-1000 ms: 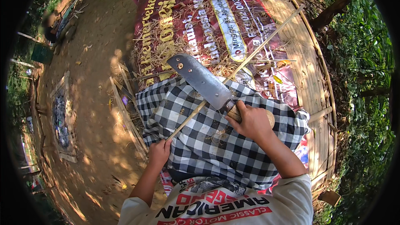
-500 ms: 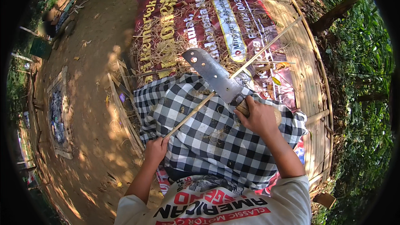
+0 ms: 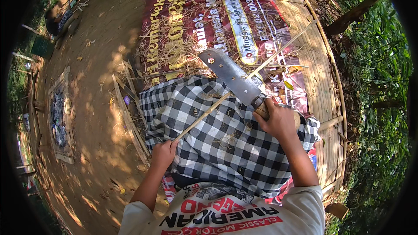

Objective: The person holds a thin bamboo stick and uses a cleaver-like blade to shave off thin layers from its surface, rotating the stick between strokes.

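Observation:
My left hand (image 3: 163, 153) is closed round the near end of a long, thin bamboo strip (image 3: 202, 116), which slants up and away to the right. In my right hand (image 3: 278, 122) is the wooden handle of a machete (image 3: 233, 78). Its broad steel blade has several round holes and lies across the strip, pointing to the far left; whether the edge bites into the strip I cannot tell. A black-and-white checked cloth (image 3: 217, 148) covers my lap beneath both hands.
Curled shavings litter a red printed banner (image 3: 209, 21) spread over a bamboo platform (image 3: 326, 74). Split bamboo pieces (image 3: 130, 117) lean at the platform's left side. A fire pit (image 3: 58, 113) with ash is on the dirt ground at left. Green plants (image 3: 379, 148) grow along the right.
The machete and my right hand have shifted slightly right along the bamboo strip. My left hand and the strip stay nearly where they were.

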Available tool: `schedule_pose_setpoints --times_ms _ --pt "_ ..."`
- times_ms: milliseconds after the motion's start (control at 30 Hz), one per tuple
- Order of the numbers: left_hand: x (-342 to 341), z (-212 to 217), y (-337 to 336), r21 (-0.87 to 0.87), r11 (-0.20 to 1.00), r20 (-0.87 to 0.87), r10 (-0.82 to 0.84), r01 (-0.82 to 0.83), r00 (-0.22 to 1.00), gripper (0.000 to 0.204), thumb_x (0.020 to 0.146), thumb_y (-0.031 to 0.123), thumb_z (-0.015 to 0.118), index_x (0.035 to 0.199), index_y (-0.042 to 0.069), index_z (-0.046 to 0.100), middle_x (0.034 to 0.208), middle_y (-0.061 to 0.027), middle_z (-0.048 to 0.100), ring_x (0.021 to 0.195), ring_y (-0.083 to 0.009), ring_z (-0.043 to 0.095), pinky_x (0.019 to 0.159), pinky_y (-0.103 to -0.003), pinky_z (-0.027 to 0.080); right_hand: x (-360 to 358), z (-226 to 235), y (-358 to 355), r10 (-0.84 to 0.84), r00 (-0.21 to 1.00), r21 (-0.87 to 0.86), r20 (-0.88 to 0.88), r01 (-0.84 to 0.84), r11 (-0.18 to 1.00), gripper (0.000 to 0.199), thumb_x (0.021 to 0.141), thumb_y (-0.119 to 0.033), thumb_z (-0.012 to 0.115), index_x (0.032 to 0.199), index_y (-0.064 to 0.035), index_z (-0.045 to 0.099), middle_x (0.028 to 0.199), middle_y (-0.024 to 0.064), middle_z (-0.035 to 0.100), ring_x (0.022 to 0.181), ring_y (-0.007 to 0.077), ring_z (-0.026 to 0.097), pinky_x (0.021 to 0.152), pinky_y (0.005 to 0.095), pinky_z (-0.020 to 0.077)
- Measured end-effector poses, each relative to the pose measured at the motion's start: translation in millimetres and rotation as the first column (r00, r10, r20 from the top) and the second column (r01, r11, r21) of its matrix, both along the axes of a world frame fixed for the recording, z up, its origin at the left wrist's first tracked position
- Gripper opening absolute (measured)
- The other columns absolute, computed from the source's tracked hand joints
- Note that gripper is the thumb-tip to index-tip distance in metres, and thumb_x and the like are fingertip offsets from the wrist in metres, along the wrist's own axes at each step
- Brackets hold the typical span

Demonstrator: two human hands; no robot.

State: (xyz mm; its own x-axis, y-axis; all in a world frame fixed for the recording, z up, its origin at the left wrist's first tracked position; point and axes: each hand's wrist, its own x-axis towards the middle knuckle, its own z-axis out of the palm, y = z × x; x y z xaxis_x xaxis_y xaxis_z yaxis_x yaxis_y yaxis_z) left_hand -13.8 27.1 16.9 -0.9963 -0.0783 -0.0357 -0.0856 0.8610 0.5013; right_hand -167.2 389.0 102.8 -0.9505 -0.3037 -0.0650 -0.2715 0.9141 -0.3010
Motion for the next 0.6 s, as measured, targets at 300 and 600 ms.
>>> schedule_pose_setpoints --times_ms 300,600 --pt "16 -16 -8 0.017 0.999 -0.031 0.052 -0.051 0.998 0.038 0.091 0.027 0.06 0.064 0.002 0.055 0.053 -0.0211 0.053 0.051 -0.041 0.056 0.046 -0.048 0.042 25 -5 -37 0.215 0.977 0.013 0.015 -0.215 0.977 0.045 0.08 -0.048 0.066 0.089 -0.0061 0.052 0.069 0.0132 0.063 0.057 0.0331 0.063 0.053 0.0426 0.05" --pt "6 -1 -8 0.014 1.0 0.011 -0.002 0.002 1.0 0.037 0.091 0.026 0.06 0.065 0.001 0.056 0.055 -0.0203 0.055 0.052 -0.0405 0.057 0.047 -0.046 0.044 11 -3 -7 0.003 0.998 0.001 -0.056 -0.003 1.0 0.042 0.079 -0.04 0.071 0.089 -0.0047 0.052 0.065 0.0164 0.063 0.056 0.0334 0.064 0.051 0.0421 0.0496"
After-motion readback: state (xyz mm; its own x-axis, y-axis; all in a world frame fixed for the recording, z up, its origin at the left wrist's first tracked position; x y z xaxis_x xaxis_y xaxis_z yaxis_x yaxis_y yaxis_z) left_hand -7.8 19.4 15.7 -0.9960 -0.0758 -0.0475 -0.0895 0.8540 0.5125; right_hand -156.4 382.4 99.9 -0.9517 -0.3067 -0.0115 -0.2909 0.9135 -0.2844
